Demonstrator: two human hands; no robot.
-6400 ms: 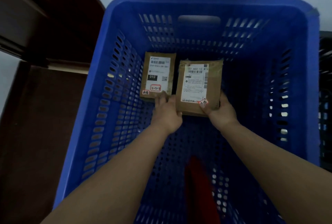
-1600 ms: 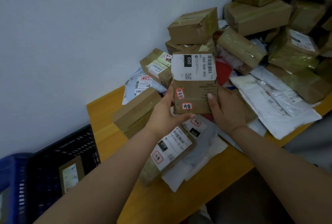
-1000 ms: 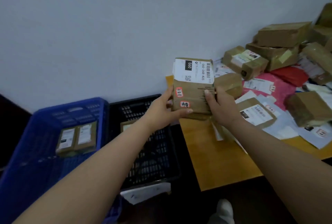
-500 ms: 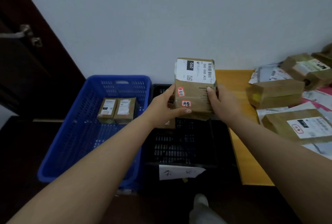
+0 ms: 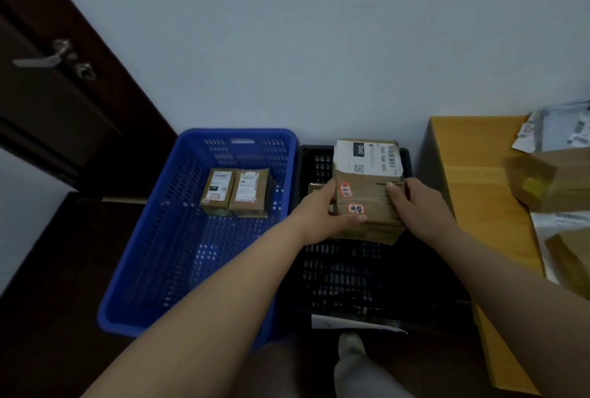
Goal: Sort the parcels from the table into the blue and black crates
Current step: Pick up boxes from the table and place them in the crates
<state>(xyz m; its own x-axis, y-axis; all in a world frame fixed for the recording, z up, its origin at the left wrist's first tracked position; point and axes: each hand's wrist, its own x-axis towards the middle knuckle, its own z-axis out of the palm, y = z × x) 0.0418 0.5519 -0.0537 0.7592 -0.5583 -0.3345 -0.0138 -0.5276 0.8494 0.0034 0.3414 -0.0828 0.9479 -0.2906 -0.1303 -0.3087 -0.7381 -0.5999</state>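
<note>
Brown cardboard parcel (image 5: 367,187) with the white 060 label is hanging over the black crate (image 5: 351,273), both hands carrying it. Left hand (image 5: 322,212) is wrapping the parcel's left edge, thumb lying across the front by the orange stickers; right hand (image 5: 418,206) is clamping the right edge with fingers curled onto the face. So both grips are closing on the same parcel, neither spread. Parcel is sitting high, above the crate's rim line, not yet resting inside. Left of the black crate, touching it, the blue crate (image 5: 153,270) is already holding two small brown parcels (image 5: 234,191) lying side by side near its far wall. Inside the black crate I'm seeing a sliver of another brown parcel (image 5: 314,188) just left of the held one; can't tell how many are in there, hands are blocking. Right of the black crate, the table (image 5: 469,180) is still carrying parcels (image 5: 552,180) and grey mailer bags (image 5: 562,129) at its far side; frame is cutting them off, so the count is unknown. Judging progress: early, a few sorted, this one mid-drop, and visible stock is remaining on the table.
</note>
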